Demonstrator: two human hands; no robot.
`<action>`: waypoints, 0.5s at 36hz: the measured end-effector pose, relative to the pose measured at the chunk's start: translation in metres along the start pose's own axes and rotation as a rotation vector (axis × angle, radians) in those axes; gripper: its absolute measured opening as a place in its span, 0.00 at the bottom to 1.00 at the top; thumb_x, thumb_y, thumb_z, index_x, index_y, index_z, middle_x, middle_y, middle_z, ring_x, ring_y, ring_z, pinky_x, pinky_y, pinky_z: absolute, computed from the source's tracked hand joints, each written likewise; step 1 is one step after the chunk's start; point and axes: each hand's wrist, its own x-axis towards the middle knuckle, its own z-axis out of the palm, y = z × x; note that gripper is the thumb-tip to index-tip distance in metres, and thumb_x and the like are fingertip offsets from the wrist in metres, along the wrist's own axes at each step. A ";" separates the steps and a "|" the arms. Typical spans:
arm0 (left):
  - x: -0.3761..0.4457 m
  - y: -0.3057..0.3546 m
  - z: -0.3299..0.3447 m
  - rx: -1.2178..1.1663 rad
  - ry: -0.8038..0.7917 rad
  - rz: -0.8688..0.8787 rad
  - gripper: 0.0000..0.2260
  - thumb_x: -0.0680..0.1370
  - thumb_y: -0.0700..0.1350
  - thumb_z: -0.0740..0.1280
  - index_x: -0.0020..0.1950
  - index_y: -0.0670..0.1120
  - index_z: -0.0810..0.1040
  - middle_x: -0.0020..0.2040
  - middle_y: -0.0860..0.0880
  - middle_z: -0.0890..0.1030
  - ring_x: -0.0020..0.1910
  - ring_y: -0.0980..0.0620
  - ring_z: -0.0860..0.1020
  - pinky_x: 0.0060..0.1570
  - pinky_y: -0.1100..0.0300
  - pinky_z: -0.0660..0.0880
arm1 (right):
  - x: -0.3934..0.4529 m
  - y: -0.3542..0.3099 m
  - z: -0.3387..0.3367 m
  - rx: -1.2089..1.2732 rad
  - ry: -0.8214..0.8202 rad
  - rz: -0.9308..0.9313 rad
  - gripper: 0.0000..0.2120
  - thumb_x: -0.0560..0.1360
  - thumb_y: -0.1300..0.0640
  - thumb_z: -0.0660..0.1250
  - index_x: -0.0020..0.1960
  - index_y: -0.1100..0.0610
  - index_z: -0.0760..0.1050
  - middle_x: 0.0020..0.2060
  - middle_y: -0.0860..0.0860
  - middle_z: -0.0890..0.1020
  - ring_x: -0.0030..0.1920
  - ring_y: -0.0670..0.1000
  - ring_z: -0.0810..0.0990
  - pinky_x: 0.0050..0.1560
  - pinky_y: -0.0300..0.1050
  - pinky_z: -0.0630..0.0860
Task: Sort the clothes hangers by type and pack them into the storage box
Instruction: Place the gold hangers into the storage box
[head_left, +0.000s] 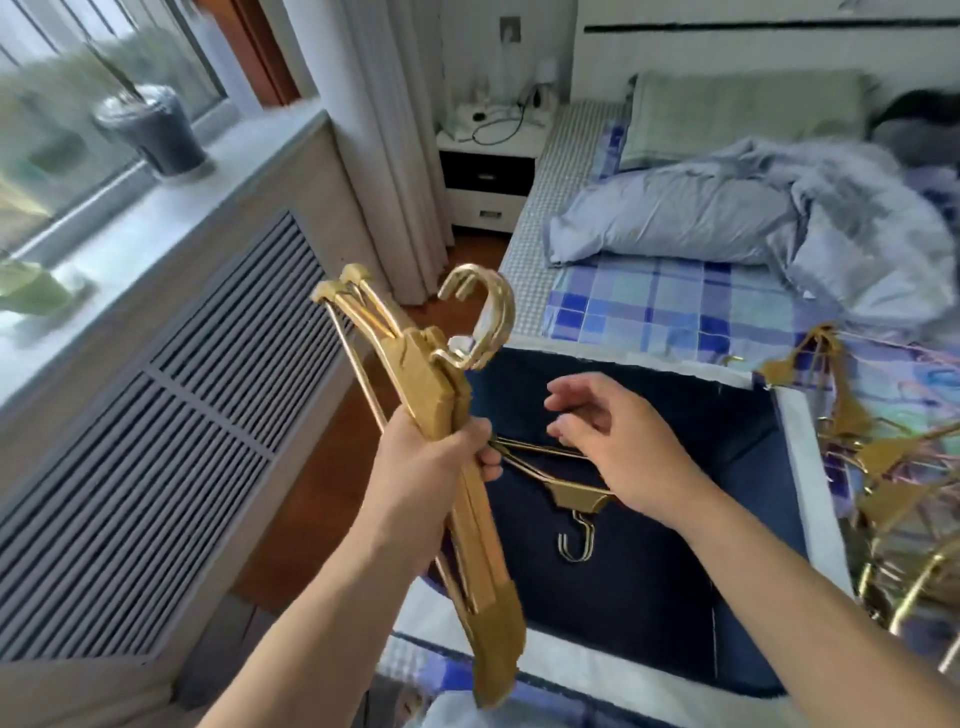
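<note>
— The fingers (470, 441)?
— On the left hand (436, 467) they are wrapped tight round a bundle of gold hangers (441, 395), hooks up. The right hand (618, 447) hangs loosely curled, holding nothing that I can make out.
— And below them?
— The storage box (795, 415), dark inside, with gold hangers in the box (576, 496) just under the right fingertips. More loose hangers (883, 467) lie right of them on the bed (649, 306).
</note>
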 end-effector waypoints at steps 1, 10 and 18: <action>-0.005 0.008 0.001 -0.007 -0.084 0.009 0.08 0.79 0.34 0.70 0.56 0.38 0.75 0.40 0.40 0.78 0.35 0.47 0.80 0.36 0.59 0.79 | -0.005 -0.011 -0.006 -0.057 0.060 -0.076 0.16 0.79 0.61 0.68 0.62 0.45 0.75 0.56 0.41 0.80 0.57 0.42 0.80 0.60 0.39 0.77; -0.015 0.055 0.003 0.112 -0.998 -0.197 0.14 0.77 0.37 0.69 0.61 0.36 0.73 0.39 0.44 0.79 0.32 0.50 0.79 0.37 0.59 0.80 | 0.002 -0.042 -0.052 -0.842 0.173 -0.793 0.38 0.71 0.57 0.74 0.76 0.56 0.62 0.76 0.52 0.65 0.79 0.54 0.58 0.77 0.59 0.58; 0.009 0.040 0.004 0.437 -1.220 -0.362 0.21 0.78 0.43 0.72 0.64 0.30 0.71 0.53 0.31 0.74 0.39 0.49 0.82 0.44 0.56 0.82 | -0.018 -0.003 -0.046 -0.821 0.006 -0.535 0.12 0.74 0.50 0.60 0.55 0.52 0.72 0.39 0.47 0.82 0.38 0.53 0.81 0.36 0.48 0.76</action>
